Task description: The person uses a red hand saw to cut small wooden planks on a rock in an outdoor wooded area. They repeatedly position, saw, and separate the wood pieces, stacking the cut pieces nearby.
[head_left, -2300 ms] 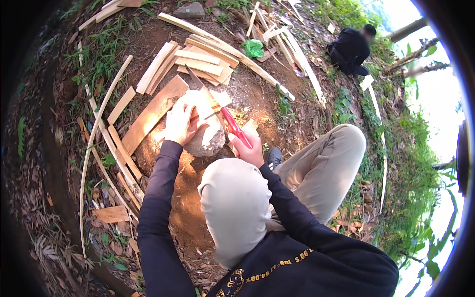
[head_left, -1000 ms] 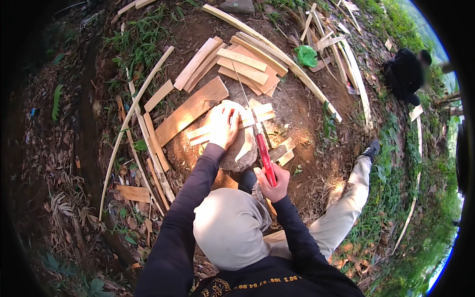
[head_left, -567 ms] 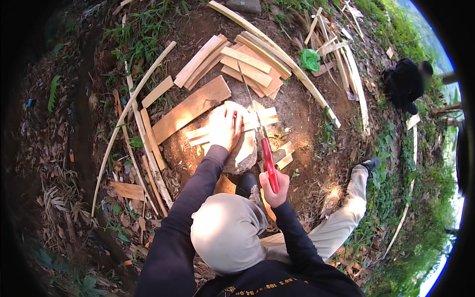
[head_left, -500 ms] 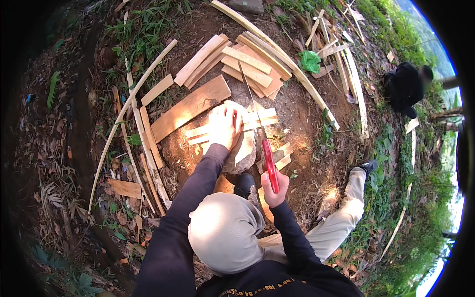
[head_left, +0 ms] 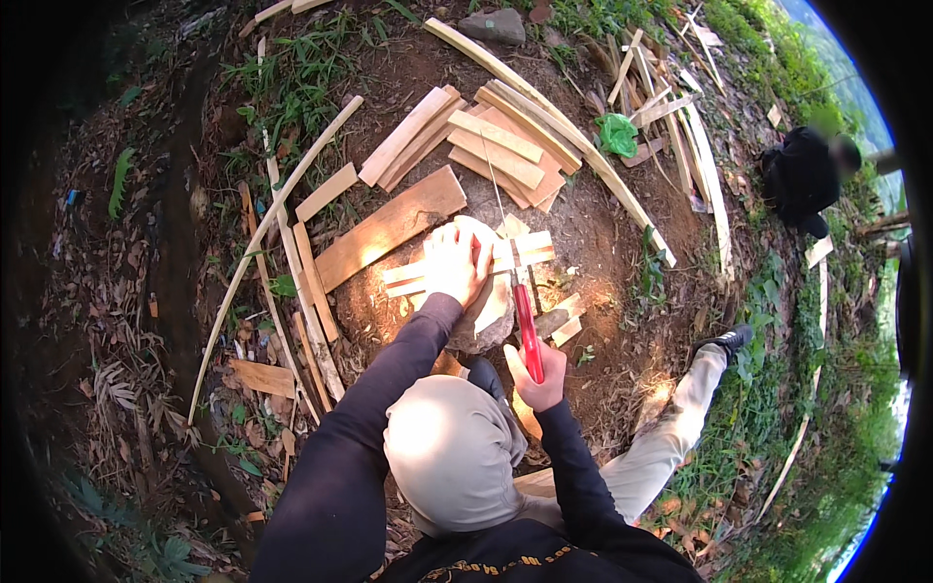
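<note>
In the head view, the clearest change over the last couple of seconds is the posture: the right leg, in beige trousers, is now stretched out to the side instead of bent at the knee. The long, thin-bladed saw with a red handle has gone from a slant to nearly straight ahead, its blade crossing the pale, narrow wooden strips. That seems to set blade and wood in place for sawing; over the last half second, both hold almost the same pose. Whether the teeth have bitten in is too small to see.

The left hand lies palm down over the strips, fingers extended; glare hides how far they spread or whether they curl round the wood. The right hand is closed firmly around the red handle. The strips lie across a rough grey block, their right ends projecting beyond the blade. Short pale offcuts lie on the ground to the block's right, and a wide brown board lies beyond the left hand.
</note>
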Action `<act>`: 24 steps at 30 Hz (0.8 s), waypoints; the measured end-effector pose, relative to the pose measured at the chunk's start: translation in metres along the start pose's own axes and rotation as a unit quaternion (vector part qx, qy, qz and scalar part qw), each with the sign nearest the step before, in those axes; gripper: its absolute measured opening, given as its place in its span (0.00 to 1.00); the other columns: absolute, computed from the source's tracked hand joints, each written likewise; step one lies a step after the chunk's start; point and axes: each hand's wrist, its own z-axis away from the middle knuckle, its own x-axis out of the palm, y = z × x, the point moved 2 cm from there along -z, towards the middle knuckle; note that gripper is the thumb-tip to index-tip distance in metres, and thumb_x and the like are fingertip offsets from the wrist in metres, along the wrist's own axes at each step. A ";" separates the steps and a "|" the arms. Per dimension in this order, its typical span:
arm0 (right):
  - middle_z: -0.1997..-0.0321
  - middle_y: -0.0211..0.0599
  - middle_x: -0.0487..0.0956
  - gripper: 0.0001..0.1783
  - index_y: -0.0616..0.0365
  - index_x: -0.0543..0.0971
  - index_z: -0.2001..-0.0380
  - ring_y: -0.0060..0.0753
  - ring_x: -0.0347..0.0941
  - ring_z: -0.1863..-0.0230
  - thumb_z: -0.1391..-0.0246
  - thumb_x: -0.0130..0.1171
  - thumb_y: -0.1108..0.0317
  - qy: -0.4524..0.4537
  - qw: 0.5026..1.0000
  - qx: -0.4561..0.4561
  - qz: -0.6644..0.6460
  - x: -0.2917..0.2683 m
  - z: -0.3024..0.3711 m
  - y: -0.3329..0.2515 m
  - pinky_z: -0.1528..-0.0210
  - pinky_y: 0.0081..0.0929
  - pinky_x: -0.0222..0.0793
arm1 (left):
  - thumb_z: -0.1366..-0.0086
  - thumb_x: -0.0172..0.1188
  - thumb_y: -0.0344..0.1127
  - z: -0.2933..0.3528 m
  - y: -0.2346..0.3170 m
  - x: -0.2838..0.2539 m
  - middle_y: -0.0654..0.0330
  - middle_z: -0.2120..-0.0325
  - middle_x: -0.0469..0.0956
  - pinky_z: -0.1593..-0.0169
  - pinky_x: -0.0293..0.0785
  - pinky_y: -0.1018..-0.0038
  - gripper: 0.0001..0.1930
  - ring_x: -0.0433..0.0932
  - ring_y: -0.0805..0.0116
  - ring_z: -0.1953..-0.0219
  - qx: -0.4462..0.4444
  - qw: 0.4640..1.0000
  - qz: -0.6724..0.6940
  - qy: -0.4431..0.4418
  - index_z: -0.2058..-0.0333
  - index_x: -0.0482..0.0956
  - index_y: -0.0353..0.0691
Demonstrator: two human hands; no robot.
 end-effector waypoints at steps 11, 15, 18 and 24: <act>0.89 0.32 0.65 0.10 0.60 0.75 0.78 0.24 0.61 0.89 0.48 0.66 0.71 0.028 0.999 -0.028 0.018 -0.018 0.026 -0.021 0.82 0.27 0.59 | 0.33 0.54 0.47 -0.006 -0.002 0.010 0.50 0.55 0.72 0.46 0.63 0.54 0.20 0.69 0.50 0.49 -0.014 0.999 -0.016 -0.032 0.51 0.74 0.38; 0.89 0.37 0.65 0.05 0.60 0.76 0.76 0.27 0.63 0.88 0.48 0.61 0.73 0.035 0.998 -0.051 0.032 -0.014 0.000 -0.012 0.81 0.29 0.59 | 0.34 0.55 0.45 -0.017 0.005 0.009 0.49 0.54 0.72 0.46 0.63 0.54 0.18 0.69 0.50 0.49 0.018 0.998 -0.052 -0.024 0.52 0.74 0.39; 0.89 0.34 0.65 0.09 0.61 0.75 0.78 0.22 0.61 0.88 0.46 0.61 0.71 0.040 0.999 -0.031 -0.018 -0.012 -0.001 -0.009 0.81 0.27 0.58 | 0.34 0.55 0.44 -0.014 0.004 0.012 0.49 0.54 0.73 0.45 0.64 0.51 0.17 0.69 0.48 0.48 0.015 0.998 -0.067 0.000 0.53 0.75 0.40; 0.89 0.31 0.63 0.15 0.57 0.70 0.82 0.20 0.60 0.88 0.47 0.64 0.72 0.009 0.998 0.043 -0.052 -0.006 0.019 -0.005 0.82 0.25 0.56 | 0.33 0.56 0.43 0.012 0.006 0.012 0.49 0.61 0.75 0.50 0.69 0.54 0.13 0.74 0.48 0.57 -0.087 0.992 0.087 -0.035 0.59 0.74 0.40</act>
